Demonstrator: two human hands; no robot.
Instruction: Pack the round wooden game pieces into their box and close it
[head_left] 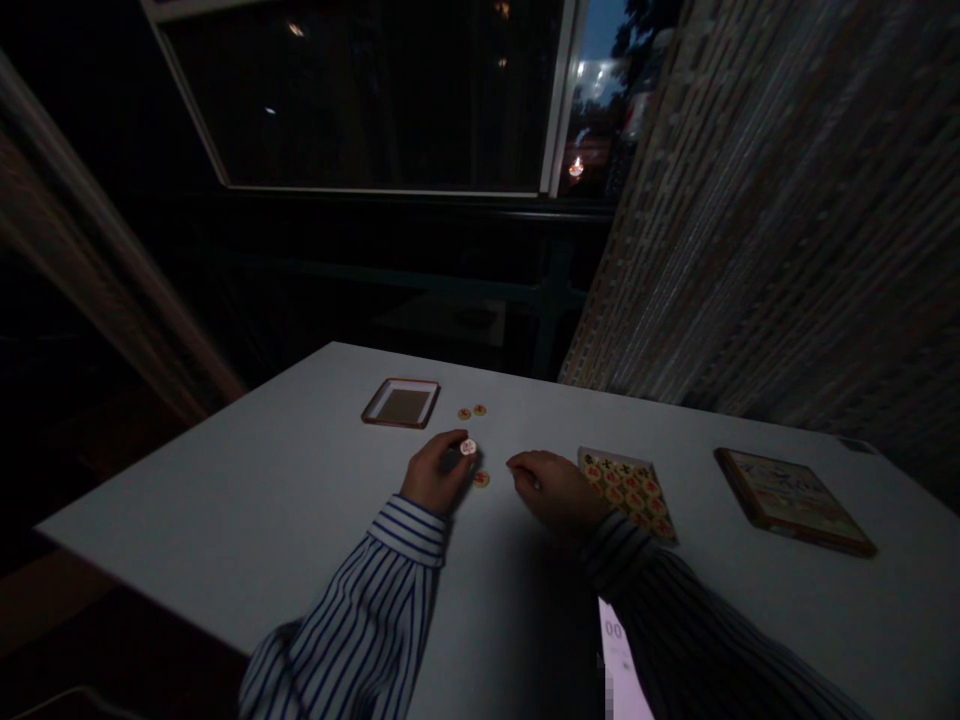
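Observation:
My left hand pinches a round Chinese chess piece between thumb and fingertips, its marked face turned toward me. Below that piece, a red-marked chess piece lies flat on the white table. My right hand hovers just right of it, palm down, with the fingers drawn together; whatever they may hold is hidden. Two more pieces, one left and one right, lie side by side beyond my left hand. Beside my right wrist is a shallow box filled with rows of red and black pieces, partly covered by my sleeve.
An open shallow tray lies at the back left. A flat box with a pictured top rests at the right. Under my right forearm a lit phone screen shows. Behind the table are a window and a string curtain.

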